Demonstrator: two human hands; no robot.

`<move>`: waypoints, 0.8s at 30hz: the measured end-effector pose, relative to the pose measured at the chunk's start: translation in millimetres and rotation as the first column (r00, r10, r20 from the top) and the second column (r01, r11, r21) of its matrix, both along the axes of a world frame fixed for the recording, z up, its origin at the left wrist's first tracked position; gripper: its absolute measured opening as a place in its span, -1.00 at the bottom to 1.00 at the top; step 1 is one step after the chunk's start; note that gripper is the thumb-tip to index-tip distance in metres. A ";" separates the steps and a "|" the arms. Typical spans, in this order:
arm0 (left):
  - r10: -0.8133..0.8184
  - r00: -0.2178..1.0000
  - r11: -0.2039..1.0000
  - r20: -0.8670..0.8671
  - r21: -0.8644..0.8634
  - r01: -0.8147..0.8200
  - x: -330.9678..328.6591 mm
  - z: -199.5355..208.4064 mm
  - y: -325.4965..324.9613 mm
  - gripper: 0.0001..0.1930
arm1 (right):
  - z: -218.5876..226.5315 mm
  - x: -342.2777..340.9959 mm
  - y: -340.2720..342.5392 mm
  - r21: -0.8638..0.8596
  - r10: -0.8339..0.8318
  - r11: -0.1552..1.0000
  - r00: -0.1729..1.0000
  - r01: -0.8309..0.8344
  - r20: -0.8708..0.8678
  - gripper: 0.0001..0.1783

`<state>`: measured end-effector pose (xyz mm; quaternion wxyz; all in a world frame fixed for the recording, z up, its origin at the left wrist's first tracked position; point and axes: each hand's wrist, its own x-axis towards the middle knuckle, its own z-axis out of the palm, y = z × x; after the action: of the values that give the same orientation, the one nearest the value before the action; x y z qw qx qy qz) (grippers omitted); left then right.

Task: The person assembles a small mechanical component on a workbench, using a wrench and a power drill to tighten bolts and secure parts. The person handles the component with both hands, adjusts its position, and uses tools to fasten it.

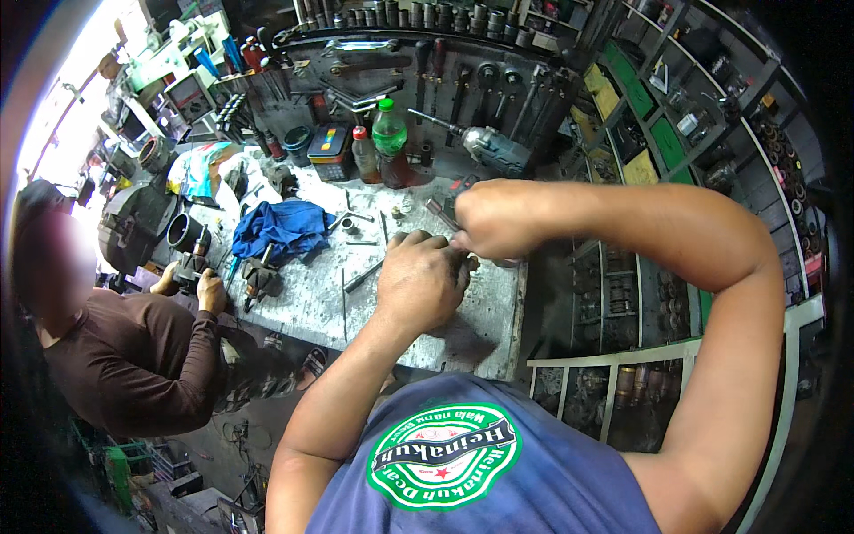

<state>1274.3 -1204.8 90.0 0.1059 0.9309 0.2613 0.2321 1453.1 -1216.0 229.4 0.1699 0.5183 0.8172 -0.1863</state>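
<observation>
Over the right part of the metal workbench (pixel 365 307), my left hand (pixel 422 280) is closed, its fingers curled over a dark part that they mostly hide. Right beside it, my right hand (pixel 498 218) makes a fist around something that I cannot make out. A short metal cylinder (pixel 438 214) shows just left of that fist; whether the fist holds it is unclear. Several thin metal rods (pixel 344 303) and a small metal ring (pixel 348 225) lie left of my hands. Farther left is a crumpled blue cloth (pixel 280 230), with a dark metal part (pixel 261 278) near it.
At the left, a person in a brown top (pixel 133 356) handles a dark metal part (pixel 189 272). A green-capped bottle (pixel 390 133), a red-capped bottle (pixel 365 156), a box (pixel 330 153) and a power drill (pixel 492 149) stand behind my hands. Metal shelving (pixel 658 133) rises at the right.
</observation>
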 end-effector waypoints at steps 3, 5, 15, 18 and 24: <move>0.002 0.999 0.999 -0.037 -0.049 -0.004 -5.1 7.7 3.5 -0.71 | 0.2 5.9 7.8 0.015 -0.145 0.989 0.979 0.148 -0.143 -0.54; 0.004 0.997 0.996 -0.081 -0.093 -0.012 -9.9 10.9 7.1 -0.72 | 5.0 13.6 6.7 0.513 0.112 0.856 0.992 -0.067 -0.056 -0.66; -0.033 0.999 0.995 0.011 -0.098 0.034 -11.1 5.7 8.2 -0.74 | 16.4 -6.2 9.0 -0.008 -0.035 0.999 0.999 0.035 -0.029 -0.71; -0.017 0.999 0.998 -0.043 -0.060 0.014 -13.5 8.3 10.7 -0.74 | 25.3 0.7 2.6 0.433 0.106 0.893 0.992 -0.126 0.070 -0.68; -0.019 0.997 0.998 -0.079 -0.059 0.014 -13.4 6.5 9.1 -0.72 | 17.7 -0.6 -5.0 0.212 0.533 0.755 0.769 -0.620 0.353 -0.74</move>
<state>1260.9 -1195.7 96.5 0.1244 0.9381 0.2643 0.1861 1452.5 -1221.0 247.1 0.2438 0.2790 0.9252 0.0818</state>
